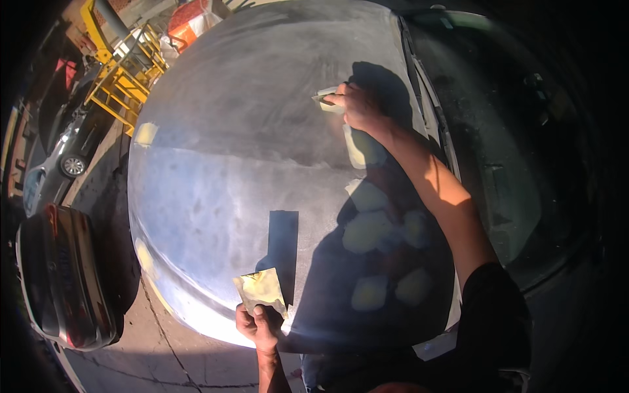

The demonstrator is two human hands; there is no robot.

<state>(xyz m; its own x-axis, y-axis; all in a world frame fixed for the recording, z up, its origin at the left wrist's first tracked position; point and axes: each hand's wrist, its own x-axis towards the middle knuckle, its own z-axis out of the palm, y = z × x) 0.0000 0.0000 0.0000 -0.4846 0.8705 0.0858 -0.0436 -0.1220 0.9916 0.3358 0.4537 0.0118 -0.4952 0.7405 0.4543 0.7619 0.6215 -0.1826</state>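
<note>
A grey, sanded car hood (242, 85) spreads out before me, partly in bright sun and partly under my shadow. My left hand (260, 327), low at the near edge, grips a flat square plate (261, 288) smeared with pale yellow filler. Farther off, toward the windshield side, my right hand (360, 108) is closed on a small flat filler spreader (327, 103) with pale paste on it. The spreader is at the hood surface; firm contact is hard to make out. Just nearer than that hand lies a yellowish filler strip (356, 149). Several dull filler patches (368, 232) continue down the shaded side.
The windshield (501, 170) borders the hood on the right. Beyond its left edge stand a dark car (69, 281), another car with a silver wheel (73, 165) and a yellow metal frame (128, 88). An orange and white bag (191, 27) sits at the far left.
</note>
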